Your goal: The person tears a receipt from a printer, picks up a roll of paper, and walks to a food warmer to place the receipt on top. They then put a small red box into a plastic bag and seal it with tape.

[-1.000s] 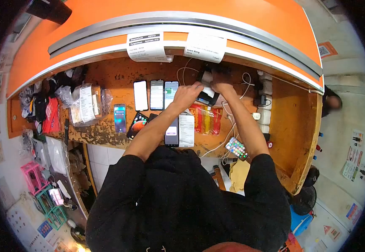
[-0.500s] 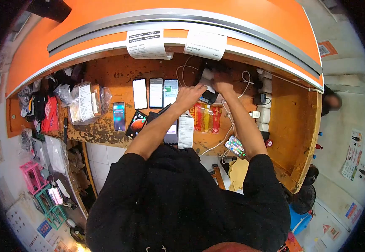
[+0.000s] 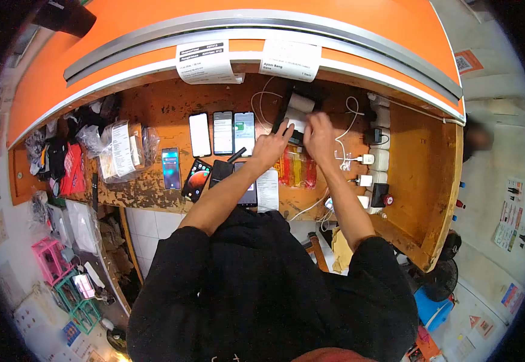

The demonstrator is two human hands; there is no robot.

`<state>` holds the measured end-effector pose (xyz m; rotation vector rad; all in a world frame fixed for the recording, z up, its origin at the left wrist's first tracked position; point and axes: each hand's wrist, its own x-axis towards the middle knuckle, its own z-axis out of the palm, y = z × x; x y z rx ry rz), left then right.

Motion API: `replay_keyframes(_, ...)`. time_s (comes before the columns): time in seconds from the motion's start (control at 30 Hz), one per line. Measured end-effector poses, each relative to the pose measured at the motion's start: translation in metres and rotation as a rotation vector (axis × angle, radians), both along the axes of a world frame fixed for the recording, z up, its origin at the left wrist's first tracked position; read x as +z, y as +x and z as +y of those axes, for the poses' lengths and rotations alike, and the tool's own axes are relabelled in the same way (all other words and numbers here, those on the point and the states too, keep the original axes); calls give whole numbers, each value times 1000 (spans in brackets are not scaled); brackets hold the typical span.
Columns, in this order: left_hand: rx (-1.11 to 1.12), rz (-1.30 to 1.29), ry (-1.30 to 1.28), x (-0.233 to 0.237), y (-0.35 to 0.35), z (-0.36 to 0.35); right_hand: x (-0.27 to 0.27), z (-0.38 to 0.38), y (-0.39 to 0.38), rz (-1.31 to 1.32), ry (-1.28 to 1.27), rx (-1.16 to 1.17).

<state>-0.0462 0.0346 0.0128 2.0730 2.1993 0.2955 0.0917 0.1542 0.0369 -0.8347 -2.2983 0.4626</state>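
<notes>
1. Head view: the printer (image 3: 282,114), or what looks like one, lies on the desk (image 3: 166,104), black-bodied, below the two slips (image 3: 203,63) on the orange ledge (image 3: 262,51). Its long axis runs away from the person, the far end leaning a little right.
2. Paper (image 3: 298,119), white, shows along its middle, with what looks like a roll (image 3: 302,102) toward the far end.
3. The left hand (image 3: 271,148) is at the near left corner, fingers partly spread, fingertips at the paper's near end. Whether they pinch or only press, I cannot tell.
4. The right hand (image 3: 319,140) is at the near right side, fingers bent and bunched; their tips are too small to show any pinch.
5. So the printer lies between and beyond both hands, its near end by the fingertips, its far end uncovered. Neither hand is plainly nearer.
6. Just on the person's side lies the packet (image 3: 297,169), red and yellow.
7. Farther out, three phones (image 3: 223,134) stand in a row to the left, and the sockets (image 3: 380,146) run along the right.
</notes>
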Motion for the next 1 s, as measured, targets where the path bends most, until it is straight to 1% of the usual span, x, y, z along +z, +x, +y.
replay_keyframes(0.07, 29, 16, 48, -9, 8, -5, 15, 14, -2, -73, -86, -206)
replay_keyframes(0.1, 47, 30, 23, -7, 12, -6, 18, 25, -4, -107, -128, -313)
replay_keyframes(0.2, 87, 63, -17, -1, 20, -6, 21, 65, -16, 70, -204, -211)
replay_keyframes(0.3, 106, 53, -22, -1, 20, -5, -3, 72, -11, 59, -269, -117)
replay_keyframes(0.33, 114, 42, -32, 1, 20, -4, -10, 68, -12, 38, -74, -163)
replay_keyframes(0.37, 125, 26, -49, 1, 22, -7, -16, 65, -8, 47, -145, -161)
replay_keyframes(0.43, 127, 20, -40, -1, 23, -10, -6, 47, -6, 62, -293, -156)
replay_keyframes(0.53, 125, 17, -27, -5, 21, -14, -3, 32, -1, 233, -390, -221)
replay_keyframes(0.63, 103, -19, -25, -7, 19, -17, -37, 38, 10, 160, -842, -384)
replay_keyframes(0.67, 92, -35, -25, -7, 17, -16, -46, 39, 11, 181, -946, -406)
replay_keyframes(0.73, 139, -243, -26, 0, 10, -13, -49, 37, 12, 221, -1158, -450)
replay_keyframes(0.77, 162, -347, -25, 3, 5, -7, -50, 37, 14, 222, -1159, -414)
replay_keyframes(0.83, 452, -466, 128, -10, -3, 11, -40, 36, 18, 218, -1162, -338)
replay_keyframes(0.87, 601, -524, 201, -18, -7, 18, -46, 38, 19, 214, -1157, -337)
replay_keyframes(0.93, 612, -677, 48, -4, -18, 32, -60, 42, 19, 205, -1146, -335)
replay_keyframes(0.97, 618, -753, -23, 4, -26, 43, -62, 43, 18, 140, -1075, -345)
replay_keyframes(1.0, 649, -660, -113, 1, -32, 50, -61, 42, 17, 76, -1005, -356)
